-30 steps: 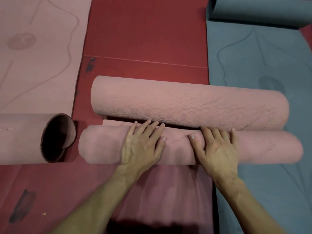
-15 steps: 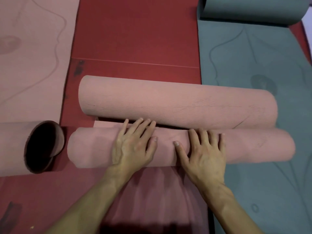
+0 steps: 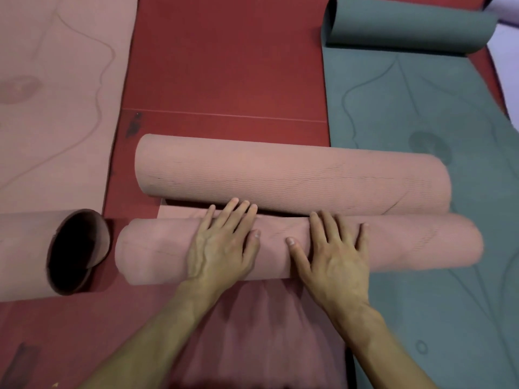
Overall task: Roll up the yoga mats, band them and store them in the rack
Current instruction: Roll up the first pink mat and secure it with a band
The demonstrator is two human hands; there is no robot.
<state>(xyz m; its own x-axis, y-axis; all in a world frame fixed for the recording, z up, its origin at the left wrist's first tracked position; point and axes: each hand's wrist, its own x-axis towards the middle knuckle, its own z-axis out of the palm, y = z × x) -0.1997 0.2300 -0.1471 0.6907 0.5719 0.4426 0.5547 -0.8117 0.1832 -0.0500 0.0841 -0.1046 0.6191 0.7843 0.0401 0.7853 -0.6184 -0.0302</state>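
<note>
Reference: near roll (image 3: 157,254).
- On top: partly covered by left hand (image 3: 222,248) and right hand (image 3: 334,256), both laid flat; palms unseen. Right end blurred.
- To its left: open-ended pink tube (image 3: 25,254), cut by frame edge; bore too dark to read.
- Behind: flat strip (image 3: 179,213), mostly hidden between it and far roll (image 3: 280,178).
- To its right: teal mat (image 3: 421,276), cut off at frame edge.
- In front: forearms (image 3: 157,341) cut off; floor mark (image 3: 19,360) blurred, unidentifiable.
</note>
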